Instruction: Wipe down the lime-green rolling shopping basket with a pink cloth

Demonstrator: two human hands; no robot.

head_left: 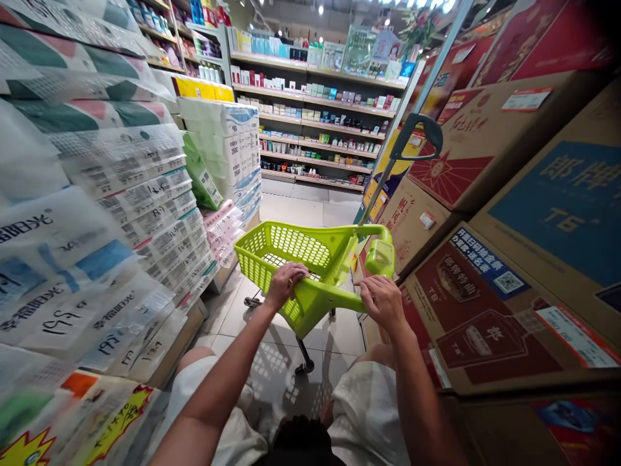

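A lime-green plastic shopping cart (315, 309) stands right in front of me, its basket of perforated walls pointing away to the left. No goods show inside the basket. My left hand (287, 285) is closed over the near rim of the basket, fingers curled inward. My right hand (381, 300) grips the cart's handle frame at the right end, below a rounded green piece with a clear cover (380, 256). Dark wheels (305, 367) rest on the tiled floor. A thin pole with a dark loop grip (416, 137) rises beside the handle; its lower attachment is unclear.
Wrapped paper packs (150, 200) are piled high on the left, close to the cart. Large cardboard cartons (449, 155) form a wall on the right. Pale floor tiles (295, 207) lead to shelves (310, 120) of small boxed goods at the back.
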